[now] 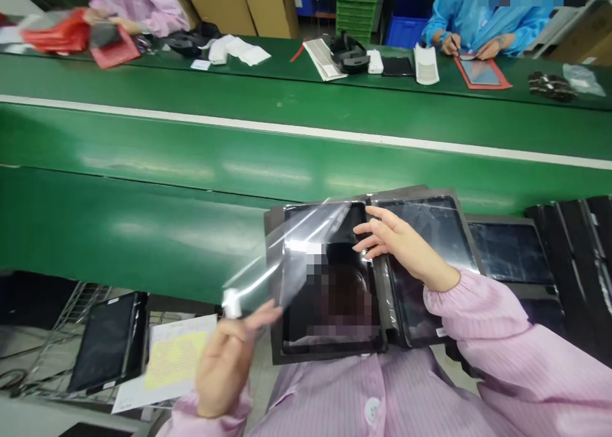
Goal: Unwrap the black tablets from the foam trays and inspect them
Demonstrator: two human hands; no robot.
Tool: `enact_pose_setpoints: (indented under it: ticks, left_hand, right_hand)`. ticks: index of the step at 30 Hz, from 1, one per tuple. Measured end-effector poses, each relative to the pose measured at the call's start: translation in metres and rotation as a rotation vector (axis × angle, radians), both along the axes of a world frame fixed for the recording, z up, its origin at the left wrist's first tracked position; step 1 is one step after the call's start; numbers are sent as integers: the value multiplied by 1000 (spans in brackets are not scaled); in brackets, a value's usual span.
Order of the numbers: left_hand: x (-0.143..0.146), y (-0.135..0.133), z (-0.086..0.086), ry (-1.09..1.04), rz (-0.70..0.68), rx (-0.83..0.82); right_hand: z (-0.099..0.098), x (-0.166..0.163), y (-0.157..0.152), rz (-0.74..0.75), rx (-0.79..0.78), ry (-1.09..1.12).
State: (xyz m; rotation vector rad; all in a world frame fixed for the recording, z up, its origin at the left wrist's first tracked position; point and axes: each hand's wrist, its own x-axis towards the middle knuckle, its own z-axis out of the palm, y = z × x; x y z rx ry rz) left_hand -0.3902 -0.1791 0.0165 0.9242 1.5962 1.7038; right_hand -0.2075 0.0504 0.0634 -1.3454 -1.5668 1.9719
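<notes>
My left hand (229, 354) pinches the corner of a clear protective film (291, 246) and holds it lifted off the screen of a black tablet (329, 297) that lies at the near edge of the green bench. A white tab sits at the pinched corner. My right hand (401, 246) rests on the tablet's upper right edge with its fingers curled, pressing it down. A second black tablet (430, 258) lies under my right wrist.
More black tablets (511, 252) lie to the right, and dark cases (583, 246) beyond them. A green conveyor belt (191, 137) runs across. Two other people work at the far side among white boxes and red sleeves. Below left, a wire rack holds a tablet (105, 341) and papers (176, 360).
</notes>
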Motion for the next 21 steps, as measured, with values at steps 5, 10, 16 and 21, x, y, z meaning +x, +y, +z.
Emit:
enact_pose_setpoints:
  ticks: [5, 10, 16, 21]
  left_hand:
    - [4, -6, -7, 826, -464, 85]
    - [7, -10, -12, 947, -415, 76]
    - [10, -7, -3, 989, -341, 82]
    - [18, 9, 9, 1141, -294, 20]
  right_hand:
    - [0, -24, 0, 132, 269, -263]
    - [4, 10, 4, 526, 293, -23]
    - [13, 58, 4, 928, 100, 115]
    - [9, 89, 3, 563, 191, 42]
